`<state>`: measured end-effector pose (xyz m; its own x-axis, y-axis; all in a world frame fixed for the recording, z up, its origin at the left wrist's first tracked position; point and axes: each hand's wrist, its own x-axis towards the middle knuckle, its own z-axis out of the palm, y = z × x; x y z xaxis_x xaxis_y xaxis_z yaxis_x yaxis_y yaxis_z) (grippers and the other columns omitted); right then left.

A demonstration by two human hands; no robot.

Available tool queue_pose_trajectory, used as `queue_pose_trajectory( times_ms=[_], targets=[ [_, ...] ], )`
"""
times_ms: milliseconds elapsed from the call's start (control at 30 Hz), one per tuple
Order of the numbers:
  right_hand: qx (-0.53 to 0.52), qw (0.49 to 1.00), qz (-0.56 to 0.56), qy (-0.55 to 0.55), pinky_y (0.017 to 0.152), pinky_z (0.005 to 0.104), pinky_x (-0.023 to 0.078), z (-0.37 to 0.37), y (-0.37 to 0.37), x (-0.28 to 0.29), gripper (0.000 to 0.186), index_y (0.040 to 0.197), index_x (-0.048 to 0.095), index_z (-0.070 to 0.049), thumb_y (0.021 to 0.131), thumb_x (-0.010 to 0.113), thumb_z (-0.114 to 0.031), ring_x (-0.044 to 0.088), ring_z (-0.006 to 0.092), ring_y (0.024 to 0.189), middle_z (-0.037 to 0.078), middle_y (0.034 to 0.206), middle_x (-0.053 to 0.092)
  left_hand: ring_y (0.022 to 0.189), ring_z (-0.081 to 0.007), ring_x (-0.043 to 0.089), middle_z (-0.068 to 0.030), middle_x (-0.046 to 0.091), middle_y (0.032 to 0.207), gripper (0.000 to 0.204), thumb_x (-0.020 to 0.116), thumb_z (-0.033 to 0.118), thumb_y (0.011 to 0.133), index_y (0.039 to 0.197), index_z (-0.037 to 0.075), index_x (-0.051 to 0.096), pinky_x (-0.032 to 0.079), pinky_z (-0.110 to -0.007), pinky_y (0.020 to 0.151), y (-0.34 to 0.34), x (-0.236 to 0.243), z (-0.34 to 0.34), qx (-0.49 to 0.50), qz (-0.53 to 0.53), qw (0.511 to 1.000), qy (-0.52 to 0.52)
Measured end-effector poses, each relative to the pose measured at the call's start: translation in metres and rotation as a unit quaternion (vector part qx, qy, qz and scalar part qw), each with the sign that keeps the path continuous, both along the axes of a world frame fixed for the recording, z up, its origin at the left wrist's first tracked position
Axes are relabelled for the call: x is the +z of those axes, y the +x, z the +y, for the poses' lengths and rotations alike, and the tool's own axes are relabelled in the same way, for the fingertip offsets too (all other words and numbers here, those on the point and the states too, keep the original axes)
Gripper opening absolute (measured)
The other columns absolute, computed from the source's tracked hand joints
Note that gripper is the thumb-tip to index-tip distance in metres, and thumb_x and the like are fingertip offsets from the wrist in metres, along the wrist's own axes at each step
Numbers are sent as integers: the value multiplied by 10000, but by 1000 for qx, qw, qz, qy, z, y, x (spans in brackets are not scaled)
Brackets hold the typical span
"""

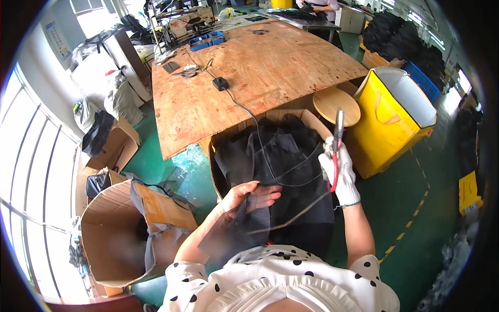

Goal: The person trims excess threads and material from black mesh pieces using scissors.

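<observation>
My bare left hand (240,195) pinches a piece of black mesh (231,231) in front of my body. The fingers show through the see-through weave, with the thumb on top. A white glove covers my right hand (343,177), which is closed round a slim tool (339,127) with a metal end and red parts; its exact kind is unclear. The tool stands upright, apart from the mesh. Just beyond both hands, a cardboard box (311,120) is filled with dark fabric (288,148). A thin black cord (258,136) runs over the box from the table.
The large wooden table (249,67) bears an in-line black switch box (220,83) and a blue tray (207,40). A round wooden stool (337,106) and a yellow bag (391,122) stand right. At left is another open carton (112,229). Another person (326,8) stands far back.
</observation>
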<state>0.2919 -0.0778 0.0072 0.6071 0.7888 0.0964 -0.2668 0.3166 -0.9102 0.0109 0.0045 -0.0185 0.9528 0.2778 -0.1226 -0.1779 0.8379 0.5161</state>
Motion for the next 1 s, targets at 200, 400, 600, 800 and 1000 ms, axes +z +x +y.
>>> queue_pose_trajectory(
  times_ms=[200,400,600,800,1000],
  targets=[
    [163,932,319,63,377,244,376,-69,60,-1,202,915,548,-239,921,453,-417,461,88,474,-77,665,532,1318,-376,295,-261,266,1425,242,570,284,875,825,50,604,274,-434,1080,1,13,7,133,-16,991,-8],
    [-57,990,-126,26,459,220,355,-120,-25,64,172,1009,506,-95,939,464,-246,431,63,556,-6,746,451,1336,-368,264,-252,266,1428,274,555,292,885,966,34,602,237,-434,1097,9,16,7,179,-13,983,41],
    [255,815,474,-215,392,245,351,-92,-66,70,165,848,472,-83,921,490,-230,415,109,430,3,541,391,1339,-376,251,-251,260,1432,307,560,302,880,1044,44,587,204,-450,1107,13,3,8,150,-82,982,75],
    [356,841,293,-283,445,215,466,-64,-90,19,250,910,508,-38,967,426,-268,497,100,490,29,658,481,1320,-364,294,-269,259,1423,324,581,276,880,1009,-16,524,253,-435,1095,18,9,4,160,-79,982,56],
    [406,893,-16,-194,453,211,460,-58,-76,-29,227,933,534,-57,952,466,-272,519,94,525,25,698,518,1284,-327,360,-263,293,1407,342,564,279,893,1047,-23,518,266,-438,1093,17,5,6,168,-93,980,60]
  ],
)
